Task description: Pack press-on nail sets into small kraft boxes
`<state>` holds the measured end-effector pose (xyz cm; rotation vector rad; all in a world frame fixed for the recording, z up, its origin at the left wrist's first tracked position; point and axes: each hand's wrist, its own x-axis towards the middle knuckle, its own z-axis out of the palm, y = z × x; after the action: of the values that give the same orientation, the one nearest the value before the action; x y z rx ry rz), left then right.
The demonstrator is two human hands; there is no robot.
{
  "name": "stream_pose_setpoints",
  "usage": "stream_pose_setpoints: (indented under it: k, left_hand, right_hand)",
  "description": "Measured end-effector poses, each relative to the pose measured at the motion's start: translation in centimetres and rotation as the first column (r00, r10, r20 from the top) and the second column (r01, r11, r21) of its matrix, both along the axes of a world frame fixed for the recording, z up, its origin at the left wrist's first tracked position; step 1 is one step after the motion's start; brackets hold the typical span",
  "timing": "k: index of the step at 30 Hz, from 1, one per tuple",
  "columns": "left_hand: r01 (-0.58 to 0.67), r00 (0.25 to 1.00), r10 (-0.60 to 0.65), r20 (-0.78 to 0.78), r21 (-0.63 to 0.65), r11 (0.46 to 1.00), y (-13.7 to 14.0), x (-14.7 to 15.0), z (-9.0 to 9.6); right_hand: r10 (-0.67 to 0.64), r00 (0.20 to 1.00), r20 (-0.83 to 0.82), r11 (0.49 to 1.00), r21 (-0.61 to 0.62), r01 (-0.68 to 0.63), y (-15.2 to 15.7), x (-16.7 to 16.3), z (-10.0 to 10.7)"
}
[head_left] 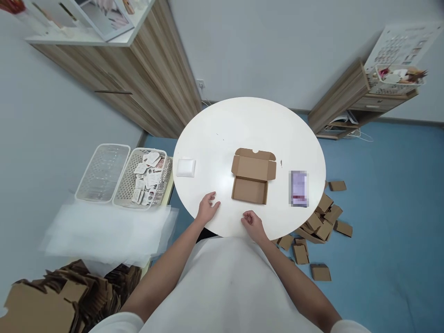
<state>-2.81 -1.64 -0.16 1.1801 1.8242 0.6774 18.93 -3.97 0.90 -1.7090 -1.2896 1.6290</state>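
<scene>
An unfolded cardboard mailer box point(250, 190) lies on the white oval table point(249, 120), its lid raised away from me and its tray bare inside. My left hand point(207, 209) hovers at the table's near side, left of the box; its thumb and fingers are apart and hold nothing. Just below the box's front edge is my right hand point(253, 225), fingers curled in, with nothing visible in them. A small white padded packet point(186, 168) rests at the table's left. On the right lies a flat purple item point(299, 188), blurred by pixelation.
White baskets point(120, 185) stand at the left, one with small printed packets point(149, 178). Below them lie translucent sheets point(107, 229) and stacked flat cardboard point(62, 300). Folded small boxes point(321, 222) are heaped on the floor at right. Wooden cabinets point(156, 69) flank the wall.
</scene>
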Motion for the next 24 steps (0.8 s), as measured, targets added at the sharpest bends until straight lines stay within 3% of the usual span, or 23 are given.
stream_pose_setpoints:
  k: [4,7,11,14,19,24]
  left_hand:
    - [-0.062,0.968,0.092,-0.232,0.134,0.989,-0.4,-4.7,0.6]
    - [-0.114,0.937,0.162,-0.309,0.167,0.979,0.2,-9.0,0.9]
    - [-0.139,0.956,0.174,-0.235,0.157,0.978,2.4,-13.9,0.9]
    - [-0.186,0.974,0.201,-0.109,0.133,0.974,4.7,-16.1,0.6]
    - [-0.195,0.980,0.194,0.043,0.020,0.981,7.8,-17.4,-0.5]
    - [-0.130,0.991,0.128,0.026,0.054,0.990,8.9,-17.6,-1.2]
  right_hand:
    - [0.120,0.993,0.014,0.992,0.044,-0.121,1.0,-4.0,0.3]
    - [0.192,0.981,0.036,0.981,0.033,-0.193,2.1,-7.8,0.3]
    - [0.259,0.963,0.075,0.965,0.026,-0.261,3.5,-12.9,-0.1]
    - [0.231,0.965,0.124,0.970,0.049,-0.239,5.0,-16.1,-0.4]
    - [0.115,0.983,0.146,0.992,0.032,-0.121,9.2,-20.0,-0.1]
    - [0.066,0.996,0.064,0.997,0.030,-0.068,12.3,-23.1,0.0]
